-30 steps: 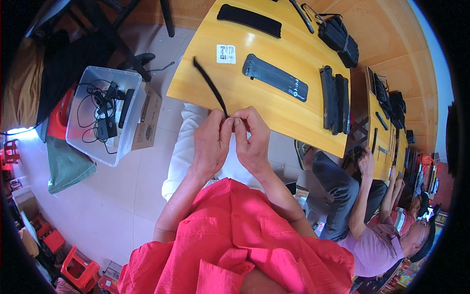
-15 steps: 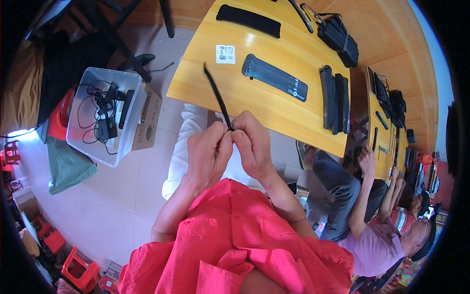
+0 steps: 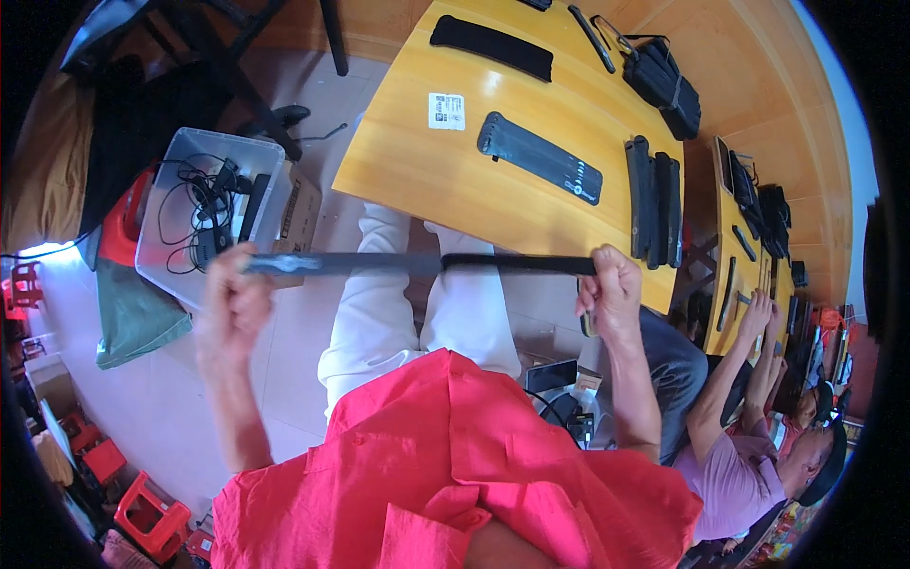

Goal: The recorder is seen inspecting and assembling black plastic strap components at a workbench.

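Observation:
A long black strap-like band (image 3: 370, 265) is stretched level in front of me, above my lap. Its left part looks dark grey and blurred; its right part is blacker and thinner. At its left end my left hand (image 3: 234, 299) grips it, smeared by motion. My right hand (image 3: 611, 284) is closed around the right end. Beyond the band, on the yellow table (image 3: 398, 180), lies a flat dark grey panel (image 3: 540, 158) with small light marks. To its right are several narrow black cases (image 3: 654, 204) side by side. A black pad (image 3: 491, 47) lies farther back.
A clear plastic bin (image 3: 145, 245) of black cables stands left, beside a cardboard box (image 3: 301, 216). A white sticker (image 3: 446, 111) and a bundled black bag (image 3: 662, 85) are on the table. At the right, a person in a purple shirt (image 3: 725, 469) sits at another table.
My hands were together, pinching a thin black strip; now they are far apart with the band stretched between them. The person at the right has moved their hands.

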Motion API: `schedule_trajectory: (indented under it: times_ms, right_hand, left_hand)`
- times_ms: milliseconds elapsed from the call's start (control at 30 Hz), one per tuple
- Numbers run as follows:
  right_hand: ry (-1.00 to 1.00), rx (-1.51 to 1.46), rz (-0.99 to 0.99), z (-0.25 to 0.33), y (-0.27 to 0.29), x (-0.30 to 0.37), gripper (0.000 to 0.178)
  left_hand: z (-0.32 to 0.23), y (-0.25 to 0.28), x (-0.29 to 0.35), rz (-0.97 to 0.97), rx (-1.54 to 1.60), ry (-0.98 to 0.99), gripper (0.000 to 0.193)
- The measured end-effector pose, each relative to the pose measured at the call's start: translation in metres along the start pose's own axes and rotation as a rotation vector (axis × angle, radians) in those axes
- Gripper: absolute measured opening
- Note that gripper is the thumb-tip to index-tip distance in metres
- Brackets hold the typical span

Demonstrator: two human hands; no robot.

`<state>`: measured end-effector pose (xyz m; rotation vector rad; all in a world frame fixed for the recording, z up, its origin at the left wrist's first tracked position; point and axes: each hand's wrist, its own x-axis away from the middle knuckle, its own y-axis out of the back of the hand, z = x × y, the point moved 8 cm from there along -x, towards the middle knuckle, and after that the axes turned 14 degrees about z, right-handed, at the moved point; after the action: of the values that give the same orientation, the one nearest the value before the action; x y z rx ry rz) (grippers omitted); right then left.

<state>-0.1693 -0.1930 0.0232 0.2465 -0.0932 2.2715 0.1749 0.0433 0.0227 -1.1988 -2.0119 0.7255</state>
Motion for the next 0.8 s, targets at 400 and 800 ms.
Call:
schedule_trajectory:
  times_ms: [400, 800]
  right_hand:
    - [-0.005, 0.658, 0.326, 0.016, -0.032, 0.006, 0.026]
    - [0.17, 0.745, 0.292, 0.027, -0.048, 0.018, 0.01]
  left_hand:
    - [-0.045, -0.029, -0.032, 0.164, -0.311, -0.252, 0.027]
    - [0.055, -0.025, -0.116, 0.012, -0.563, -0.011, 0.028]
